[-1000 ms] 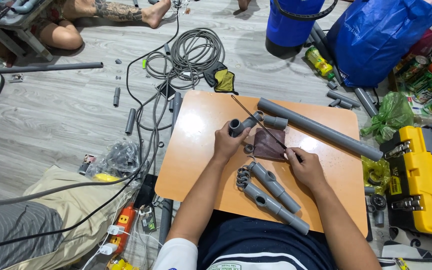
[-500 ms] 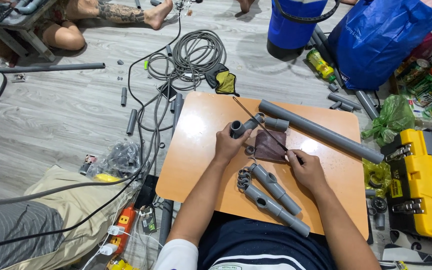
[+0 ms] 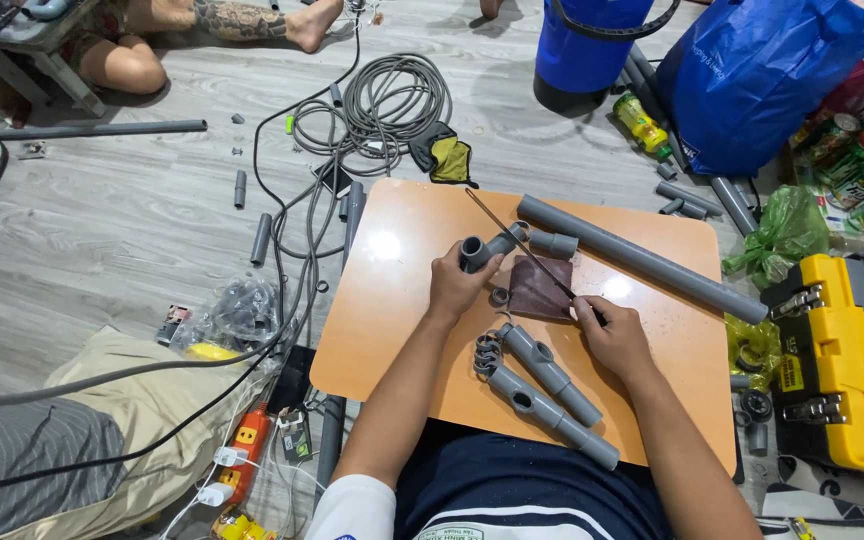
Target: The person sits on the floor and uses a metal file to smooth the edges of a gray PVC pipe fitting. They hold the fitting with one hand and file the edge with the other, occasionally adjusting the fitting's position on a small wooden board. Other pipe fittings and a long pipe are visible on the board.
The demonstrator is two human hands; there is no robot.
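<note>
Head-camera view, read from left to right. Loose short pipe offcuts (image 3: 261, 238) and a coil of grey cable (image 3: 397, 100) lie on the wood-look floor beyond the left edge of a small orange board (image 3: 382, 320), which rests in front of the seated person.

Left hand (image 3: 459, 283): forearm extended up and forward over the board, fingers curled closed around a grey pipe fitting (image 3: 484, 248) whose open round end faces the camera. The fitting sits near the board's far middle, raised slightly in the grasp; its lower part is hidden by the fingers.

Just right of this hand lies a dark brown sheet (image 3: 540, 288), flat on the board, partly covered by the right hand.

Right hand (image 3: 610, 335): wrist bent inward, fingers closed on the near end of a thin dark rod (image 3: 517, 240) that slants up and left across the sheet. What kind of tool it is cannot be made out.

Two grey pipe assemblies (image 3: 542, 385) lie side by side near the board's front edge. A long grey pipe (image 3: 642, 258) crosses its far right corner. A yellow toolbox (image 3: 847, 360), cut off by the frame, stands at far right.
</note>
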